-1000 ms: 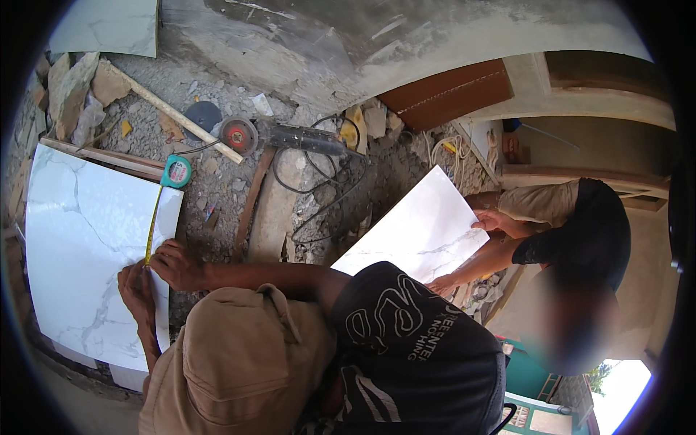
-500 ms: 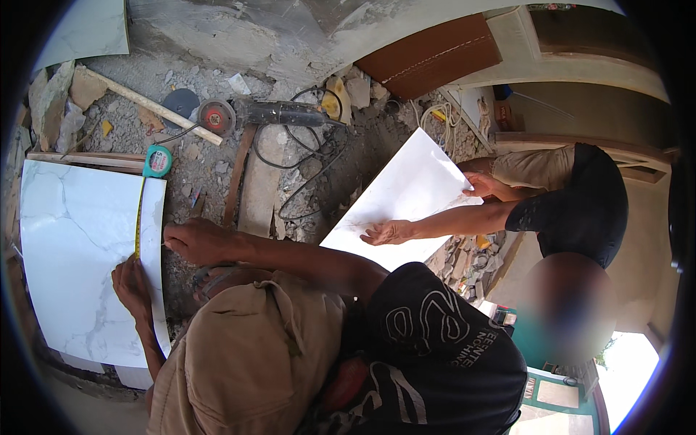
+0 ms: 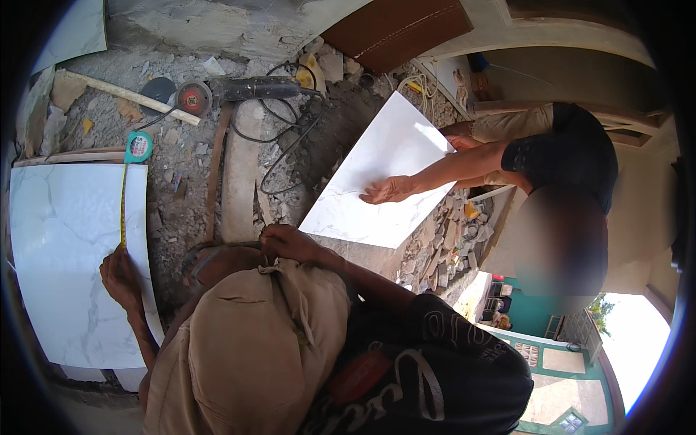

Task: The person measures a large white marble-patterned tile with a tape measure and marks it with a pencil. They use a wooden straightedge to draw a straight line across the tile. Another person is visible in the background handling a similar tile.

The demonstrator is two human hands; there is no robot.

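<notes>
A large white marble-patterned tile (image 3: 65, 239) lies at the left. Along its right side runs the yellow blade of a tape measure (image 3: 138, 147), whose teal case rests at the tile's far edge. My left hand (image 3: 121, 279) is closed on the near part of the blade, against the tile. Beside my bent knee, my right hand (image 3: 291, 243) is held off the tile with its fingers curled; what they hold, if anything, is too small to make out. Another person's hand (image 3: 388, 190) rests on a second white tile (image 3: 370, 159), tilted, to the right.
An angle grinder (image 3: 254, 88) with its black cord lies on the rubble beyond, near a dark disc (image 3: 157, 94) and a wooden stick (image 3: 130, 96). Broken tile pieces (image 3: 457, 250) are heaped at the right. A brown panel (image 3: 399, 32) stands at the back.
My right hand has drawn back from the tile's edge toward my knee. My left hand stays on the blade. The other person's tile and arms have shifted slightly, and the whole view has turned a little.
</notes>
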